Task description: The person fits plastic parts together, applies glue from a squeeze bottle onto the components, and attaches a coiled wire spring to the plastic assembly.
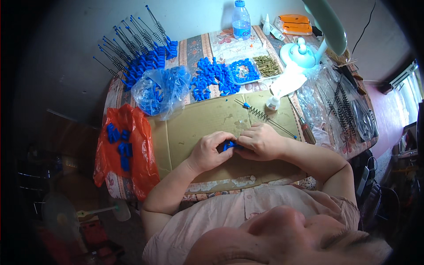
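Over the cardboard sheet (194, 123), my left hand (210, 151) and my right hand (260, 140) meet, both closed on a small blue plastic piece (228, 145). Fingers cover most of it, so its full shape is hidden. Just beyond my right hand lies a dark coil spring on a thin rod (258, 113), with a blue part near its upper end and a blue tip at the lower one. A small white bottle (273, 104) stands beside the spring. Several blue plastic pieces (125, 150) rest on a red plastic bag (141, 161) to my left.
Finished-looking blue bases with upright springs (145, 62) crowd the far left. Along the back are a clear bag (161, 90), loose blue cones (212, 77), a tray of blue bits (244, 70), brass pins (266, 65), a water bottle (241, 22) and a lamp (300, 55). More springs (342, 108) lie right.
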`<move>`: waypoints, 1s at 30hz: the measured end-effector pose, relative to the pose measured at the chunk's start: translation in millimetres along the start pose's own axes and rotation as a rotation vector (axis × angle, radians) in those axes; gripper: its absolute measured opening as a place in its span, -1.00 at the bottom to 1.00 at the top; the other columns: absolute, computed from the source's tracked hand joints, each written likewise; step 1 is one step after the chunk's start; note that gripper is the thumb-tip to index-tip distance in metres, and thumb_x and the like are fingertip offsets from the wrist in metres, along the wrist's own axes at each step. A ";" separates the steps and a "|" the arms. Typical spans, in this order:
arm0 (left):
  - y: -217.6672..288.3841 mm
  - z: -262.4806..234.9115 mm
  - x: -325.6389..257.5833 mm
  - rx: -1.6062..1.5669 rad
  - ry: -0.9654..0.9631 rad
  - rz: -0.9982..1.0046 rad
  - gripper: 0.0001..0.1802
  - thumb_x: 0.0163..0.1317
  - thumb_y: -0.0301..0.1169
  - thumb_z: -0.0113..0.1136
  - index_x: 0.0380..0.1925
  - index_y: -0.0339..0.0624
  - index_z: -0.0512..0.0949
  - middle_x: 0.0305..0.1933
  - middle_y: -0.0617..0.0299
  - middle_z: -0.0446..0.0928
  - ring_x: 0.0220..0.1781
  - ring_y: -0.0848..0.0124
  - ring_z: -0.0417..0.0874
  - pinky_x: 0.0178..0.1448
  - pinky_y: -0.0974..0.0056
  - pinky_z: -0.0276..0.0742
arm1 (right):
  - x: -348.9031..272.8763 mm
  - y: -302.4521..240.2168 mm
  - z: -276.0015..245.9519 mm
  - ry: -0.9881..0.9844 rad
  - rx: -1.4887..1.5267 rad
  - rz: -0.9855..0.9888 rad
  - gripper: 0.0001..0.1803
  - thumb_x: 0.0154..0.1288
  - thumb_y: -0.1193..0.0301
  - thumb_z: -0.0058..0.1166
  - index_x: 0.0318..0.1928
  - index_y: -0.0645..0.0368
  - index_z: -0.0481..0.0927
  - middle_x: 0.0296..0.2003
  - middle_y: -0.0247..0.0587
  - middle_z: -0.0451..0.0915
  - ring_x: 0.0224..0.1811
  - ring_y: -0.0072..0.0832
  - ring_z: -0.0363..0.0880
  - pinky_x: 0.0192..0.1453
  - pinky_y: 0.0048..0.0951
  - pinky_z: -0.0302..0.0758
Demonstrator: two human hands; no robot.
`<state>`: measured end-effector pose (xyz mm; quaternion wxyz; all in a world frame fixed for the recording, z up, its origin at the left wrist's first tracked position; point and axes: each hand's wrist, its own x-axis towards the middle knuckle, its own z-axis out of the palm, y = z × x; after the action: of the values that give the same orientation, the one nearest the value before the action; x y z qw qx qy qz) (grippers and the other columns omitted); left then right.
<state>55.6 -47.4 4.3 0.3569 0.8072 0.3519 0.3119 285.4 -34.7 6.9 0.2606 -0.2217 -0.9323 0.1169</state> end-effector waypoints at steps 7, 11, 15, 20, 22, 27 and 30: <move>4.3 -5.0 2.6 0.023 -0.042 -0.014 -0.67 0.06 -0.46 0.39 -0.14 -0.20 0.59 -0.20 0.03 0.65 -0.19 0.10 0.71 -0.09 0.15 0.62 | -0.5 1.3 0.1 -0.008 0.071 0.029 -0.77 0.18 0.28 0.23 -0.24 0.15 0.59 -0.49 -0.24 0.52 -0.51 -0.21 0.59 -0.40 -0.20 0.52; 6.5 -6.4 4.1 0.047 -0.054 -0.019 -0.65 0.06 -0.45 0.39 -0.11 -0.19 0.58 -0.20 0.04 0.65 -0.19 0.09 0.71 -0.10 0.14 0.62 | -0.9 4.8 -0.1 -0.023 0.073 0.033 -0.77 0.18 0.28 0.24 -0.26 0.15 0.59 -0.50 -0.25 0.52 -0.49 -0.22 0.59 -0.39 -0.20 0.52; 4.6 -3.9 2.8 0.058 -0.045 -0.027 -0.65 0.06 -0.45 0.39 -0.11 -0.19 0.58 -0.20 0.04 0.64 -0.20 0.09 0.70 -0.12 0.14 0.62 | 0.2 5.9 0.3 -0.012 0.092 0.013 -0.78 0.18 0.28 0.24 -0.27 0.15 0.59 -0.51 -0.26 0.52 -0.49 -0.22 0.58 -0.38 -0.21 0.52; 3.0 -3.5 2.7 0.059 -0.043 -0.013 -0.66 0.06 -0.46 0.39 -0.12 -0.20 0.57 -0.22 0.04 0.64 -0.22 0.09 0.70 -0.13 0.14 0.61 | 0.1 5.6 0.9 0.001 0.086 0.004 -0.79 0.17 0.29 0.24 -0.30 0.14 0.57 -0.50 -0.26 0.53 -0.51 -0.22 0.57 -0.38 -0.22 0.51; 3.9 -3.0 1.6 0.057 -0.037 -0.011 -0.66 0.06 -0.47 0.38 -0.12 -0.20 0.57 -0.22 0.04 0.64 -0.21 0.09 0.70 -0.13 0.14 0.61 | -0.2 4.7 1.3 -0.001 0.088 0.001 -0.79 0.17 0.29 0.25 -0.30 0.14 0.57 -0.49 -0.26 0.53 -0.51 -0.22 0.57 -0.38 -0.22 0.51; 6.0 -3.3 1.0 0.055 -0.036 -0.010 -0.66 0.06 -0.48 0.38 -0.12 -0.20 0.57 -0.22 0.04 0.64 -0.21 0.10 0.70 -0.12 0.14 0.61 | -1.9 4.4 3.8 -0.001 0.082 -0.004 -0.78 0.16 0.29 0.25 -0.30 0.14 0.57 -0.49 -0.26 0.53 -0.51 -0.22 0.57 -0.39 -0.22 0.51; 5.8 -3.5 1.0 0.059 -0.033 -0.009 -0.66 0.06 -0.48 0.37 -0.12 -0.20 0.57 -0.22 0.03 0.64 -0.21 0.09 0.70 -0.12 0.14 0.61 | -0.9 3.9 2.2 0.008 0.086 -0.014 -0.78 0.16 0.29 0.25 -0.28 0.14 0.57 -0.49 -0.25 0.53 -0.50 -0.22 0.58 -0.39 -0.22 0.51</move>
<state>55.5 -48.3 11.1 0.3400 0.8209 0.3585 0.2863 286.2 -31.9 3.4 0.2743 -0.2040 -0.9270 0.1542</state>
